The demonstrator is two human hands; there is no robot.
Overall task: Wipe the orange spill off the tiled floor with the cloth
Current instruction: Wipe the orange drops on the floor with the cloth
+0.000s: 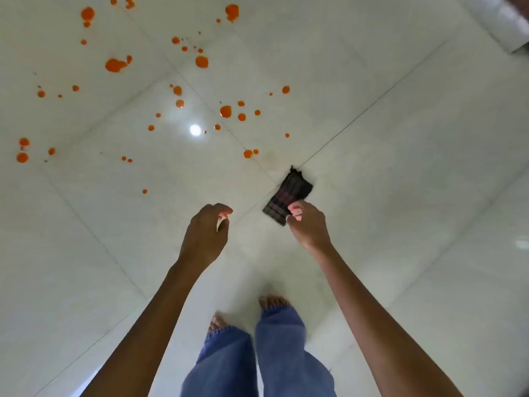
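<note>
Forearms stretched out over the tiled floor (400,196), cloth in one hand and orange mess still sitting there

Right hand (307,224) pinches the near edge of a dark checked cloth (287,197) between thumb and curled fingers, and the rest of it sticks out past the fingertips right over a grout crossing. Left hand (207,233) has its fingers loosely curled round nothing, with a tiny orange dab at one fingertip. The orange spill (116,65) is drops and blobs scattered well beyond the left fingers and off to their left, and a few sit just past the cloth's far end. A round light glare (195,129) shines among the drops. Below the wrists are blue jeans (280,353) and bare feet (274,302). Something white (512,27) pokes in far beyond the right fingers, too blurry to tell what.
</note>
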